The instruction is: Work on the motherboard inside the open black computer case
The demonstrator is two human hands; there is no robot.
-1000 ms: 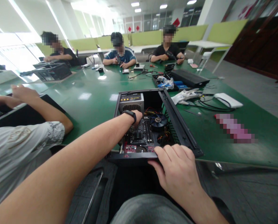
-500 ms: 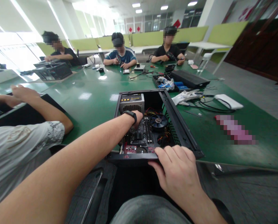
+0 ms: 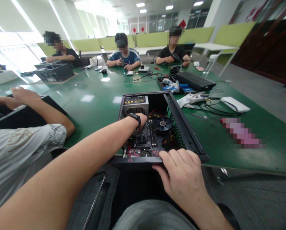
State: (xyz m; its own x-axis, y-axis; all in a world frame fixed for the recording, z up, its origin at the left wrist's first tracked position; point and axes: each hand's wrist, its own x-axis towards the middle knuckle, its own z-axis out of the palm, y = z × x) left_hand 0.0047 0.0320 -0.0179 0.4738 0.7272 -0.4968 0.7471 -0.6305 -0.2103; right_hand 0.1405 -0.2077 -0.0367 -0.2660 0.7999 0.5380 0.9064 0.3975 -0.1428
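Observation:
An open black computer case [image 3: 189, 134] lies on the green table, its near edge over my lap. My right hand [image 3: 181, 169] grips that near edge, fingers over the top and thumb below. Inside the case, my left hand [image 3: 141, 120] reaches down over the motherboard [image 3: 144, 135], just in front of the power supply [image 3: 136, 104]. Its fingers are mostly hidden, so what they touch does not show. A round cooling fan [image 3: 163, 125] sits to the right of that hand. Wires [image 3: 169, 141] lie below the fan, and a red circuit board [image 3: 135, 152] is near the front edge.
White gloves [image 3: 192, 99], black cables [image 3: 212, 110], a white box [image 3: 235, 104] and a blurred pink packet [image 3: 241, 133] lie to the right. Behind the case is a black tray [image 3: 161, 83] with gloves. A co-worker's arm [image 3: 47, 111] is close on my left; several people sit across the table.

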